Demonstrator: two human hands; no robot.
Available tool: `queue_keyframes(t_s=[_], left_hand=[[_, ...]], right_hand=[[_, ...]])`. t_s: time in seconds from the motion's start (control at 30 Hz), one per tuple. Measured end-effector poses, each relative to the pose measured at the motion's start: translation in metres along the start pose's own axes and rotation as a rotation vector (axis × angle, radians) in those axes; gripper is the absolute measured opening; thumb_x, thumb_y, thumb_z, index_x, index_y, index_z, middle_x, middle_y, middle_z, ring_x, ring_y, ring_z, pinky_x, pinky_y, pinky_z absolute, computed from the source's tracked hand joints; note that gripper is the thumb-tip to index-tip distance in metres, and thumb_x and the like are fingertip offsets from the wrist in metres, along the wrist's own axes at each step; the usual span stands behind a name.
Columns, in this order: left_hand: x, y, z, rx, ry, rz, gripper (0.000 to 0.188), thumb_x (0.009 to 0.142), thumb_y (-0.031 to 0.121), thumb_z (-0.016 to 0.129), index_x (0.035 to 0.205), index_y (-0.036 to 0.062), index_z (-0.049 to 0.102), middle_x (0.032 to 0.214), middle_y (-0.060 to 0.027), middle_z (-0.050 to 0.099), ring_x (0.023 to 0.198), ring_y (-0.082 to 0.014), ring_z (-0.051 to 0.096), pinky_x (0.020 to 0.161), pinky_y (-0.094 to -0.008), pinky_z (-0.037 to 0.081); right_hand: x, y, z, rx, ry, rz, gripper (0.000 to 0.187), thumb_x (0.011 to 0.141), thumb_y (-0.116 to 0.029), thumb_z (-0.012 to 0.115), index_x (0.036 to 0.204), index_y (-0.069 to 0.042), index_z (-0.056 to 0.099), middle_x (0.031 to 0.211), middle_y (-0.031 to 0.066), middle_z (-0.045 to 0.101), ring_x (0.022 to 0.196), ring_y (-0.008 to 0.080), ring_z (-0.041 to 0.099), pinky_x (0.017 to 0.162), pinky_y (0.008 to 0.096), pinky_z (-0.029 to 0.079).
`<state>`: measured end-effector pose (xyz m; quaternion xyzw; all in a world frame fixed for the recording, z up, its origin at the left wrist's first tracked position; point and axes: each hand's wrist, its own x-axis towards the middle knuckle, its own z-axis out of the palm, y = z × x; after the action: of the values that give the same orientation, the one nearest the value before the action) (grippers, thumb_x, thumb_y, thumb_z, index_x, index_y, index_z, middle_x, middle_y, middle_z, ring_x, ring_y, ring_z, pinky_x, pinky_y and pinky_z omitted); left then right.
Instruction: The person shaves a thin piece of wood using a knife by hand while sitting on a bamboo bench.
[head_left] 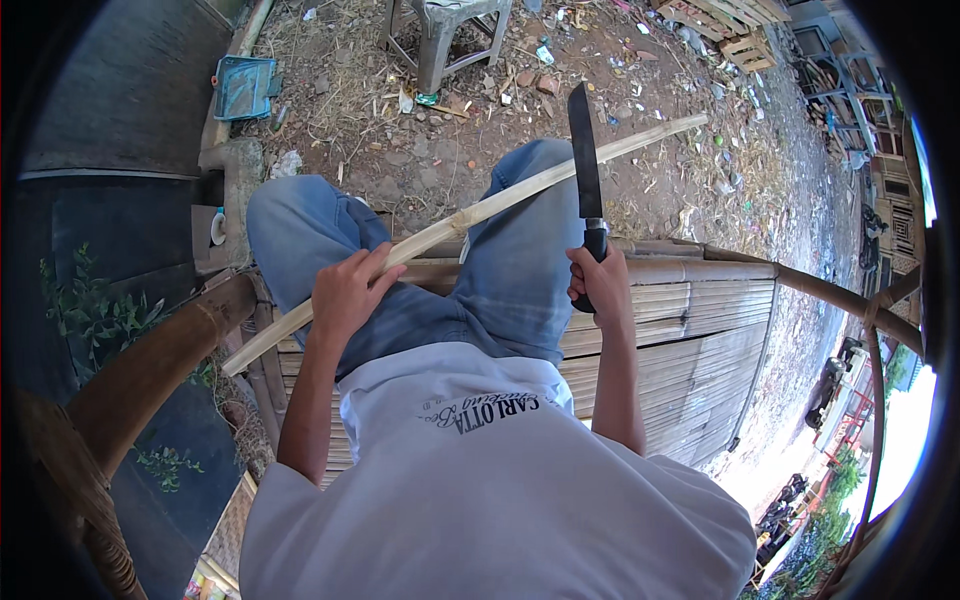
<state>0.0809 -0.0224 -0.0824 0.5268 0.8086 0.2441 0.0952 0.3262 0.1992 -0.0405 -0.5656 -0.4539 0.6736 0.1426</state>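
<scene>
A long pale bamboo strip [520, 192] lies slantwise over my thighs, from low on the left to far on the right, with a node near its middle. My left hand [350, 290] is closed round its nearer part. In my right hand [602, 282] is a large knife [586, 165], gripped by its black handle. Its broad dark blade points away from me, nearly upright in the picture. The blade passes over the strip's far half; whether the two touch I cannot tell.
I sit on a bamboo slat bench [690, 345] with a bamboo pole [700, 270] along its front. Ahead, littered dirt ground holds a grey plastic stool [437, 45] and a blue tray [245, 88]. Wooden crates [745, 50] stand far right. A thick bamboo post [165, 370] rises at left.
</scene>
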Motion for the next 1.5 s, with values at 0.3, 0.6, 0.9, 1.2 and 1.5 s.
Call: queue_keyframes(t_s=[0.3,0.6,0.9,1.2,1.5], left_hand=[[0.004,0.015,-0.014,-0.048,-0.008,-0.019,0.026,0.086,0.028,0.069,0.105,0.011,0.067,0.082,-0.0095,0.068,0.066,-0.0304,0.065,0.057,-0.0391,0.049],[0.002,0.034,-0.038,0.068,-0.178,-0.14,0.025,0.093,0.029,0.06,0.104,0.0073,0.064,0.082,-0.0138,0.068,0.07,-0.0322,0.066,0.061,-0.0414,0.049],[-0.028,0.018,-0.038,0.09,-0.189,-0.229,0.024,0.091,0.031,0.063,0.094,0.0081,0.064,0.077,-0.0093,0.067,0.062,-0.0293,0.064,0.056,-0.0401,0.048],[-0.037,0.01,-0.045,0.091,-0.132,-0.245,0.024,0.09,0.033,0.063,0.09,0.009,0.064,0.072,-0.0106,0.066,0.061,-0.0314,0.063,0.054,-0.0419,0.048],[-0.018,0.016,-0.056,-0.107,-0.362,-0.395,0.026,0.089,0.035,0.063,0.095,0.0098,0.065,0.063,-0.0151,0.063,0.063,-0.0364,0.063,0.056,-0.0437,0.047]], right_hand=[[-0.006,-0.005,-0.022,-0.739,0.369,-0.319,0.027,0.084,-0.023,0.063,0.079,0.003,0.056,0.064,0.0204,0.061,0.062,0.0364,0.063,0.058,0.0442,0.047],[-0.037,0.006,0.025,-0.867,0.067,-0.27,0.043,0.092,-0.041,0.059,0.084,0.0,0.049,0.073,0.0238,0.06,0.075,0.046,0.058,0.064,0.0489,0.044],[-0.043,0.04,0.052,-0.876,-0.371,-0.512,0.037,0.094,-0.035,0.058,0.09,0.0,0.046,0.059,0.0232,0.056,0.06,0.0468,0.058,0.054,0.0539,0.044],[0.015,0.005,-0.006,-1.04,-0.082,-0.422,0.041,0.095,-0.037,0.054,0.088,0.003,0.051,0.065,0.0285,0.06,0.067,0.048,0.061,0.06,0.0527,0.049],[-0.025,0.017,0.028,-1.095,-0.422,-0.409,0.04,0.093,-0.04,0.056,0.086,-0.001,0.054,0.062,0.0249,0.06,0.066,0.0482,0.059,0.061,0.0545,0.047]])
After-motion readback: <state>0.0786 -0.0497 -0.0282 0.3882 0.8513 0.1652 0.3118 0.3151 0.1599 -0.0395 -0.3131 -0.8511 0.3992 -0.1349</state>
